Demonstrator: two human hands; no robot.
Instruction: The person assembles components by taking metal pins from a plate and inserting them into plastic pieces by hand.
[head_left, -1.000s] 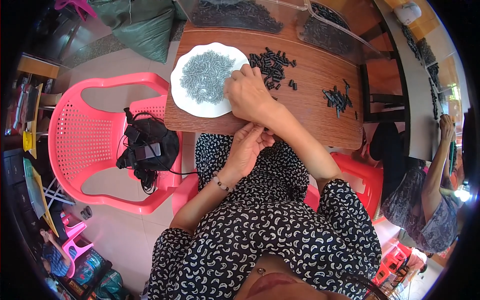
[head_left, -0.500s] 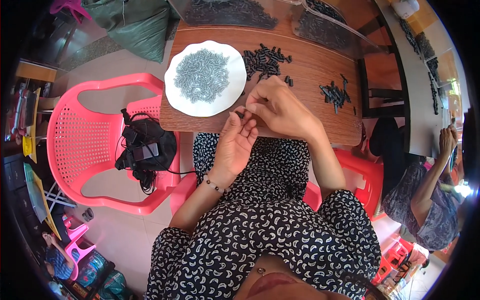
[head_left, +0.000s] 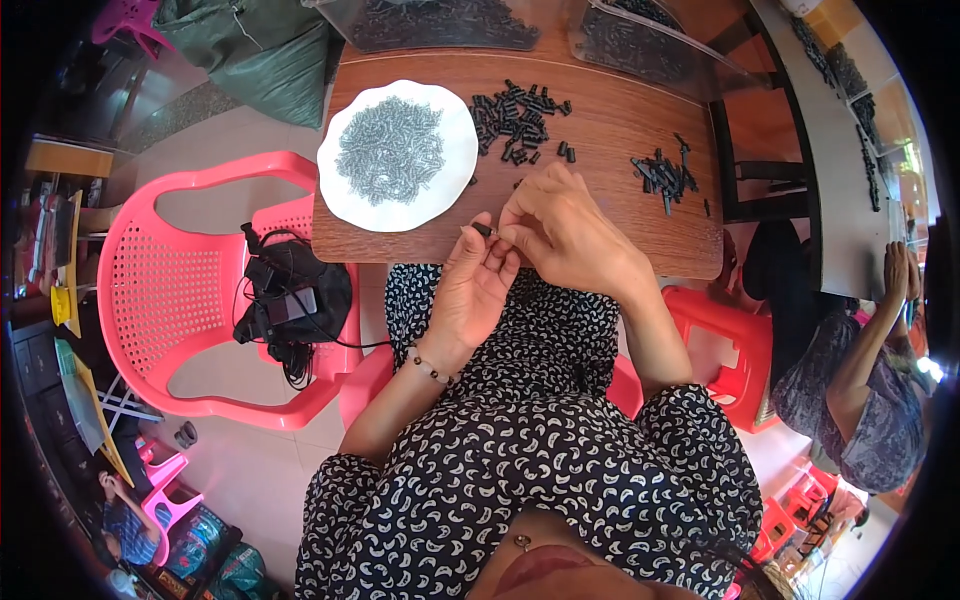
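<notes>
My left hand [head_left: 468,305], palm up with a bead bracelet at the wrist, pinches a small black cylindrical piece [head_left: 481,229] between thumb and fingers. Close against its right end, my right hand [head_left: 575,235] has thumb and forefinger pressed together; whatever they grip is too small to make out. Both hands are above the near edge of the brown wooden table [head_left: 620,235]. Left of them stands a white scalloped plate [head_left: 340,205] heaped with tiny silvery, spring-like pieces [head_left: 392,150]. Beyond my hands lies a loose pile of short black cylinders [head_left: 515,120].
A smaller pile of longer black pieces [head_left: 665,178] lies at the table's right. Clear bins [head_left: 440,25] of dark parts stand at the back. A pink chair [head_left: 170,300] at left holds a black bag with cables [head_left: 300,300]. Another person [head_left: 850,400] sits at right.
My right fingertips have shifted slightly right, so more of the black piece shows in my left hand. Table and plate appear a little further left in view.
</notes>
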